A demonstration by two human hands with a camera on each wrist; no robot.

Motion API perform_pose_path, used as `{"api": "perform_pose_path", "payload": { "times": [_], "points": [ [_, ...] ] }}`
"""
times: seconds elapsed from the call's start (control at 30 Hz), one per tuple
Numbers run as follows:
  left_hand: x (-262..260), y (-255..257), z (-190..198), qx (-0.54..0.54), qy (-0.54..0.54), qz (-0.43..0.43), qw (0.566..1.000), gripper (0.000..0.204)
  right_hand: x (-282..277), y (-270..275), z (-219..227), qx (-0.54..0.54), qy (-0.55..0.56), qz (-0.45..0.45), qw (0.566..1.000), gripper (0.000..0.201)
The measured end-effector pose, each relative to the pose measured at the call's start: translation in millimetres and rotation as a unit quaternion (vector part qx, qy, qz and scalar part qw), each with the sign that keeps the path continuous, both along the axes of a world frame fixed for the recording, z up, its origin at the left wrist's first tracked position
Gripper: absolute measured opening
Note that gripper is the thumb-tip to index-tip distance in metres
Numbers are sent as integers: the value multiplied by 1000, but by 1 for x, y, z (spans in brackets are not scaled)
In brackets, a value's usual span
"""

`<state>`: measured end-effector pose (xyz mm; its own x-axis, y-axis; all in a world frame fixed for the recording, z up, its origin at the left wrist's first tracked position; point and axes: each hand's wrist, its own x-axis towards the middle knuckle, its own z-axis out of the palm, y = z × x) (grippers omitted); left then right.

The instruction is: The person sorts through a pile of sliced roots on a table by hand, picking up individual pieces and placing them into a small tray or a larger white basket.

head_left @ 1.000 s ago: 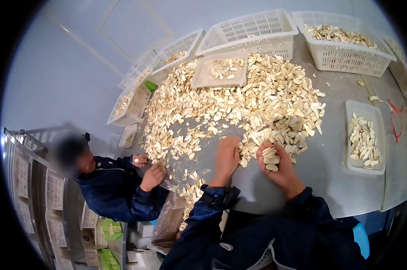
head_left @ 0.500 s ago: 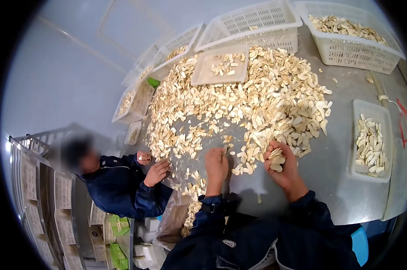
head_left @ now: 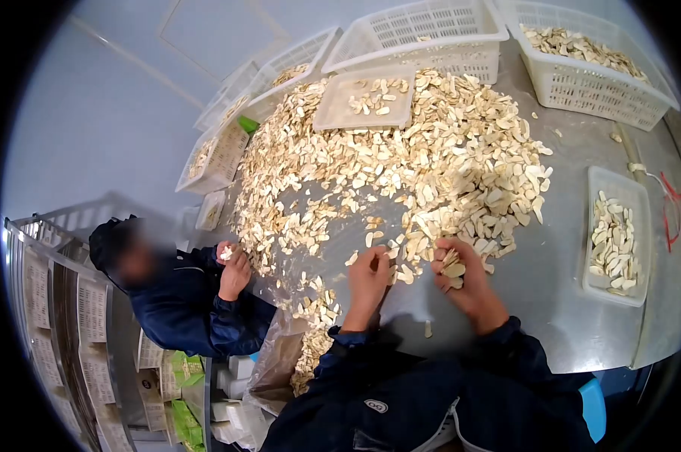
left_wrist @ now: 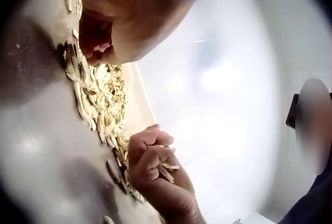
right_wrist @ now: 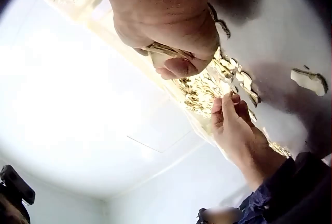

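Note:
Pale, dried-looking slices lie in a large pile (head_left: pixel 461 162) on the metal table. My right hand (head_left: pixel 468 282) grips a small stack of these slices (head_left: pixel 452 265) in its curled fingers, just off the pile's near edge. In the right wrist view the stack's edges (right_wrist: pixel 168 51) stick out between fingers and palm. To its left, my left hand (head_left: pixel 367 285) has its thumb and fingertips brought together at the pile's edge. The right wrist view shows the left hand (right_wrist: pixel 238 133) pinching a thin slice (right_wrist: pixel 231 94), mostly hidden by the fingertips. One loose slice (head_left: pixel 428 329) lies on the table near my body.
A shallow tray (head_left: pixel 590 282) of slices stands at the right, another tray (head_left: pixel 333 120) on the pile. White baskets (head_left: pixel 596 98) line the back. A second person (head_left: pixel 197 309) works at the left, beside a plastic bag (head_left: pixel 276 358) of slices.
My left hand has drawn back from the pile toward me, then edged slightly forward. A loose slice now lies in front of me. The other person's hands have come together.

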<state>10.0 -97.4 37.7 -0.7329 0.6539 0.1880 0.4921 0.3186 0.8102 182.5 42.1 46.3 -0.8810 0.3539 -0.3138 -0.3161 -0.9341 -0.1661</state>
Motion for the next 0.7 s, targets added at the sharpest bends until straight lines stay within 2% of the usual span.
{"api": "perform_pose_path", "payload": {
  "times": [0.07, 0.17, 0.27, 0.3, 0.4, 0.47, 0.53, 0.6, 0.67, 0.7],
  "points": [
    [-2, -4, -4, 40, -107, -7, 993, 17, 1, -3, 6, 15, -33, 32, 999, 19],
    [-2, -4, -11, 91, -199, -50, 974, 17, -4, -9, -3, 40, -49, 62, 996, 24],
    [13, 1, 11, 98, -259, -98, 956, 19, -2, -12, -8, 50, -48, 66, 995, 32],
    [17, 1, 18, 96, -275, -115, 950, 19, -2, -13, 4, 46, -49, 66, 996, 33],
    [3, 0, 41, 84, -218, -116, 965, 17, -3, -14, -2, 19, -22, 69, 997, 30],
    [-22, -3, 30, 18, -85, -51, 995, 17, -5, -12, -9, 5, -1, 70, 998, 29],
    [-33, -2, 30, -66, 26, -2, 997, 18, -5, -13, -4, 10, 6, 69, 998, 25],
    [-31, 7, 19, -63, 134, -71, 986, 18, -4, -12, -3, 12, -5, 73, 997, 23],
    [-23, 19, 14, -29, 269, -158, 950, 18, -3, -12, -3, 9, -3, 68, 998, 22],
    [-12, 23, 24, -20, 266, -162, 950, 20, -3, -12, -3, 8, -3, 67, 998, 22]
  ]
}}
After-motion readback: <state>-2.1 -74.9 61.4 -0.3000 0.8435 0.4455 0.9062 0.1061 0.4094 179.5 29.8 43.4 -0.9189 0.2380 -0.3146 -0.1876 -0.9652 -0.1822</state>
